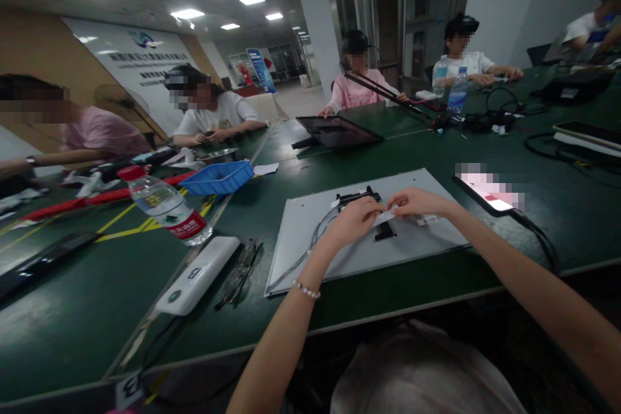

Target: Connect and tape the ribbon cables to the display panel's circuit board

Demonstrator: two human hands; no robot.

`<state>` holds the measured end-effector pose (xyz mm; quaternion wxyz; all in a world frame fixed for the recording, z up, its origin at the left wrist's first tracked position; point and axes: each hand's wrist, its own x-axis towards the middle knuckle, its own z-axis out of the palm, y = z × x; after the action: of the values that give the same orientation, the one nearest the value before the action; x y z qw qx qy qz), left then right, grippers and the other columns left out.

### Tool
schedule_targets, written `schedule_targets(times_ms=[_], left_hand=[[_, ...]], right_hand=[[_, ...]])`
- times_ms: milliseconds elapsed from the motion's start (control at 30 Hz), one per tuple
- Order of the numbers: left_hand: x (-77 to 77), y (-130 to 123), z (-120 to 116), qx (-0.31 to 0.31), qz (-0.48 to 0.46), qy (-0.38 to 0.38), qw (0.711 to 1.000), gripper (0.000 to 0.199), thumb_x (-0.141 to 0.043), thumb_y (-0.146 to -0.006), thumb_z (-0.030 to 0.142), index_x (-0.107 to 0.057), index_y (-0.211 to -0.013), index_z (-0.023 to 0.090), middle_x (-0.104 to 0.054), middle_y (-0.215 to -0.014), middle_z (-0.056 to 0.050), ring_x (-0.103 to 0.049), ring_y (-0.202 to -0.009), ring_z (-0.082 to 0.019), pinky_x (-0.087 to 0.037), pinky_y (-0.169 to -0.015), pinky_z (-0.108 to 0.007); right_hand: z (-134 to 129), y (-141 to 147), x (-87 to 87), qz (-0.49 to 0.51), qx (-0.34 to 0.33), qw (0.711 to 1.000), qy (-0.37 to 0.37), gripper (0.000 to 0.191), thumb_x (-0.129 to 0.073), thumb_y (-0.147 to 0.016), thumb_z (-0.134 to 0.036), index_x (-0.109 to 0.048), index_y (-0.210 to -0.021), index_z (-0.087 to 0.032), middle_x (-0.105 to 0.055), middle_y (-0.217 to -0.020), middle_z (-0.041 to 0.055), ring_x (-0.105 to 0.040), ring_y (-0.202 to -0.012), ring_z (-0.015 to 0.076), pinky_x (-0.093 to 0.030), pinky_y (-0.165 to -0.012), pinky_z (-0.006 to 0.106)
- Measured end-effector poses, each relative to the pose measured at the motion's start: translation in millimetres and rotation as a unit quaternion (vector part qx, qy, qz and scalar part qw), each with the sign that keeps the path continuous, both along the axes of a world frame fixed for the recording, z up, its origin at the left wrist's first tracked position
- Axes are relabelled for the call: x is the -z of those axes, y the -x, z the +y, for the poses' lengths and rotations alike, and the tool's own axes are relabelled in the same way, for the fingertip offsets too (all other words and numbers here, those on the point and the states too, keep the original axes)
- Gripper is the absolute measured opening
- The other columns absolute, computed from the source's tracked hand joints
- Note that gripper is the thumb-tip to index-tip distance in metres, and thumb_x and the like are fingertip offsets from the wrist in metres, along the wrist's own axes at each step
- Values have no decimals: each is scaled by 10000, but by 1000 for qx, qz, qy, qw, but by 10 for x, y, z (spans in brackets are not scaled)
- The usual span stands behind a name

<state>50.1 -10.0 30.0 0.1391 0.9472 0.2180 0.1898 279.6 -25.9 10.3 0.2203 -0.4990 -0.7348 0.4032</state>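
Note:
A flat light-grey panel point(301, 220) lies on the green table in front of me. Over its middle, my left hand point(358, 218) and my right hand point(418, 202) are closed with fingertips nearly touching. Pinched between them is a small white strip point(385, 216), which could be tape or paper; the fingers partly cover it. Just beyond my left hand a black bracket-like part point(361, 195) sits on the panel, and a smaller black piece point(385, 231) shows below the strip. Thin grey cables point(303, 259) run along the panel's left side. A white label point(427, 220) is under my right hand.
Left of the panel are eyeglasses point(240, 275), a white power bank point(198, 277), a water bottle point(167, 207) and a blue tray point(219, 177). A lit phone point(488, 193) with a cable lies to the right. Several people sit around the table; a dark flat screen point(339, 131) lies farther back.

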Motion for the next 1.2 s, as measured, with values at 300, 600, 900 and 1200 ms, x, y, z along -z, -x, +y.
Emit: schedule_targets(times_ms=[300,600,900,1200], left_hand=[[7,-17,-63,-11,143,-42,989,366,-403,-916,156,-627,-1199,216,-646,-1044,-59,-620,-892,-154,-466,-779,-242],[15,-21,-78,-14,168,-69,983,378,-389,-920,162,-629,-1204,236,-639,-1075,-46,-624,-913,-151,-469,-772,-235],[-5,-24,-72,-1,172,-65,983,376,-410,-901,160,-618,-1205,238,-642,-1036,-46,-620,-902,-156,-463,-766,-235],[-19,-27,-102,-12,199,-72,977,420,-449,-885,177,-558,-1282,262,-634,-1059,-45,-621,-908,-161,-467,-755,-241]], right_hand=[[8,-39,33,13,-15,999,35,260,-634,-750,-297,-718,-955,-160,-710,-791,61,-636,-720,162,-471,-686,260],[20,-68,-12,43,34,998,-12,270,-609,-792,-336,-705,-968,-155,-713,-892,82,-634,-786,178,-468,-638,260],[-22,15,17,43,-20,997,55,234,-624,-772,-299,-720,-921,-147,-721,-846,71,-648,-744,162,-500,-701,269],[31,-58,44,-20,19,1000,-2,242,-624,-762,-288,-734,-938,-163,-727,-886,70,-648,-745,173,-499,-720,275]])
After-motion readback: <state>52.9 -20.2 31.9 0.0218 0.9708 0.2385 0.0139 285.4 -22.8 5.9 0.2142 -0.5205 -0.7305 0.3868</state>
